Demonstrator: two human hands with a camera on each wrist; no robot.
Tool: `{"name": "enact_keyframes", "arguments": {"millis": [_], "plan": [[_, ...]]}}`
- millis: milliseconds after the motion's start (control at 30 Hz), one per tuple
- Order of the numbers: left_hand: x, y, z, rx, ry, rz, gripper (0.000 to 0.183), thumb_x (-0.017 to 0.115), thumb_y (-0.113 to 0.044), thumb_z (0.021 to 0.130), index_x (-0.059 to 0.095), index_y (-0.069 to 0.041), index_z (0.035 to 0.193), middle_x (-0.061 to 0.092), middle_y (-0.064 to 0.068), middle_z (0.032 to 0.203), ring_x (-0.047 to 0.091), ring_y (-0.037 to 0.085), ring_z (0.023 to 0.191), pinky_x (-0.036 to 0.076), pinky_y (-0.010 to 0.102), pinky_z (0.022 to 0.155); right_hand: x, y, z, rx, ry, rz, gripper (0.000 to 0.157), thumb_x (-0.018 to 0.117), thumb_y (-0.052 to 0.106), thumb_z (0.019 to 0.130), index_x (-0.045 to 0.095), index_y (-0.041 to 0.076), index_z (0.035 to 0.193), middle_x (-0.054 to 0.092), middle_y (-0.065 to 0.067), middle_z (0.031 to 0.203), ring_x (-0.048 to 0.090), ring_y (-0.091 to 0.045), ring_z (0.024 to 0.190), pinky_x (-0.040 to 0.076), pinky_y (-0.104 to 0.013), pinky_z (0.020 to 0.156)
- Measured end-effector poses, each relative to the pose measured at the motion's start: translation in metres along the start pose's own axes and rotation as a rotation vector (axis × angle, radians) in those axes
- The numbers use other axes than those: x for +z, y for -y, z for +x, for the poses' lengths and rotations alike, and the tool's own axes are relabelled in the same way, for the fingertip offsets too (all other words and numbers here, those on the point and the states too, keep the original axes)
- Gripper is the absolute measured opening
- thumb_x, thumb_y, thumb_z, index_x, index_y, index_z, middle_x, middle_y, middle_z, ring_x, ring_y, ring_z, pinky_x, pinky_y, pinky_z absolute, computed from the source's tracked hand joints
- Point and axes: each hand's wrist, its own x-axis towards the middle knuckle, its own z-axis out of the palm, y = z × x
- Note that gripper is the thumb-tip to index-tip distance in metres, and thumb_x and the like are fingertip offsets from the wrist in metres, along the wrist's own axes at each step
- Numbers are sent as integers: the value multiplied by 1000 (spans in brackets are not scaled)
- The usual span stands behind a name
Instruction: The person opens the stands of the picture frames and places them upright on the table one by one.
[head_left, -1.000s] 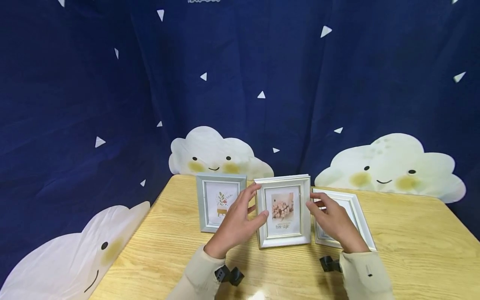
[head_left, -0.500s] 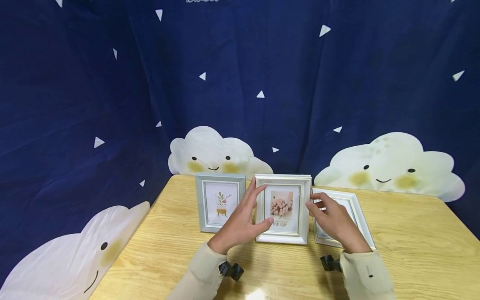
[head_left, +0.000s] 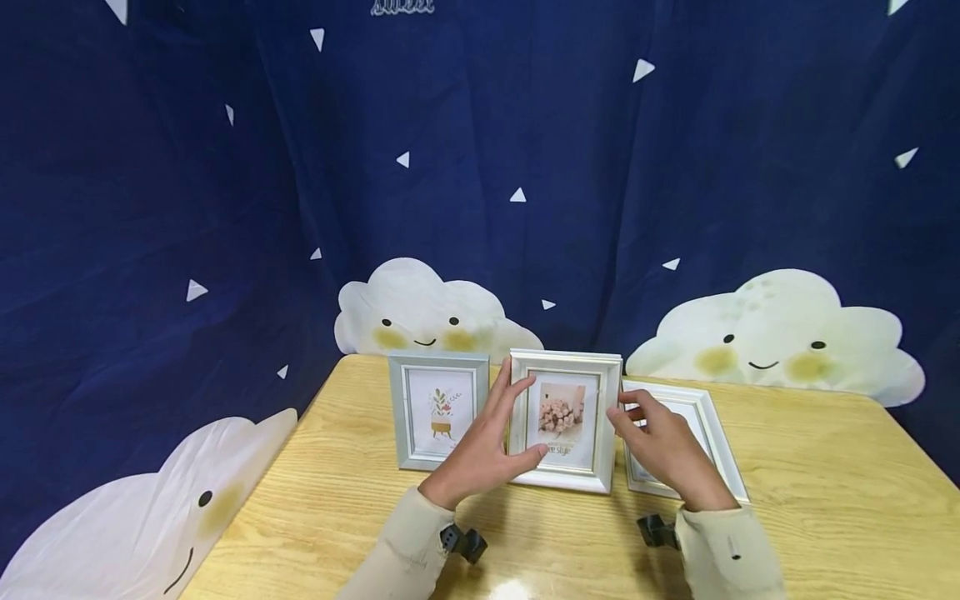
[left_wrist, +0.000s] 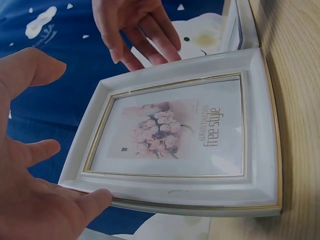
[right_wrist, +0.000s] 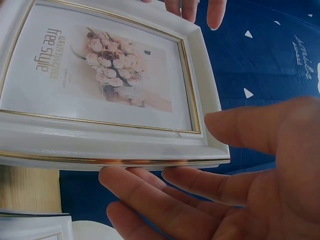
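Note:
The white photo frame (head_left: 566, 483) with thin gold lines and a pink flower picture stands upright on the table between my hands. My left hand (head_left: 480, 454) is at its left side, fingers spread. In the left wrist view one fingertip (left_wrist: 97, 202) touches the frame's edge while the other visible fingers stand off it. My right hand (head_left: 667, 442) lies along the opposite side. In the right wrist view its nearly straight fingertips (right_wrist: 112, 177) touch the side edge, and the thumb is beside the top corner; whether the thumb touches cannot be told.
To the left stands a grey-blue frame (head_left: 402, 417) with a potted-plant picture, partly behind my left hand. A second white frame (head_left: 720, 442) stands angled at the right, partly covered by my right hand. Behind the wooden table (head_left: 840, 500) hangs a dark blue curtain (head_left: 465, 208) with clouds.
The middle frame's lower edge has shifted back a little and the frame has turned slightly. My left hand has slid a little to the right across its front. My right hand has barely moved.

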Motion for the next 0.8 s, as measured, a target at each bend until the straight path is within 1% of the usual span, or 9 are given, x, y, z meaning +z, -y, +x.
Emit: {"name": "enact_keyframes", "arguments": {"millis": [233, 433, 467, 600, 700, 800], "plan": [[0, 1, 0, 2, 1, 1, 81, 67, -39, 87, 23, -27, 153, -15, -8, 159, 11, 29, 145, 34, 61, 102, 1, 0, 0, -7, -7, -4, 45, 52, 39, 99, 54, 5, 128, 67, -16, 110, 64, -29, 95, 51, -46, 78], [0, -2, -5, -9, 6, 15, 78, 65, -37, 89, 23, -27, 153, -15, -7, 159, 13, 31, 145, 34, 61, 102, 2, -3, -3, -5, 5, 6, 45, 52, 38, 99, 54, 5, 129, 67, -14, 110, 64, -27, 94, 51, -44, 77], [0, -2, -6, -11, 8, 22, 77, 64, -37, 89, 22, -27, 153, -15, -7, 159, 14, 31, 145, 35, 60, 101, 2, -3, -4, -3, 9, 6, 45, 52, 38, 99, 54, 5, 129, 66, -14, 110, 64, -27, 95, 51, -44, 78], [-3, -10, -7, -2, 5, 42, 76, 64, -35, 90, 22, -27, 153, -14, -6, 160, 19, 33, 143, 41, 57, 98, -2, -4, -6, -12, 15, 3, 46, 52, 37, 99, 54, 5, 131, 66, -16, 111, 64, -31, 97, 51, -45, 79], [-6, -19, -7, 28, -12, 44, 76, 65, -32, 90, 22, -30, 153, -9, -2, 161, 20, 33, 143, 40, 57, 99, -7, -3, -6, -26, 17, 9, 47, 52, 38, 99, 53, 4, 132, 65, -19, 113, 63, -34, 99, 51, -47, 80], [-6, -31, -7, 70, -19, 47, 76, 65, -30, 90, 21, -34, 152, 0, -1, 162, 23, 29, 143, 38, 55, 101, -13, -4, -6, -28, 8, 14, 49, 51, 40, 99, 52, 4, 133, 65, -19, 114, 63, -34, 100, 51, -46, 80]]}}
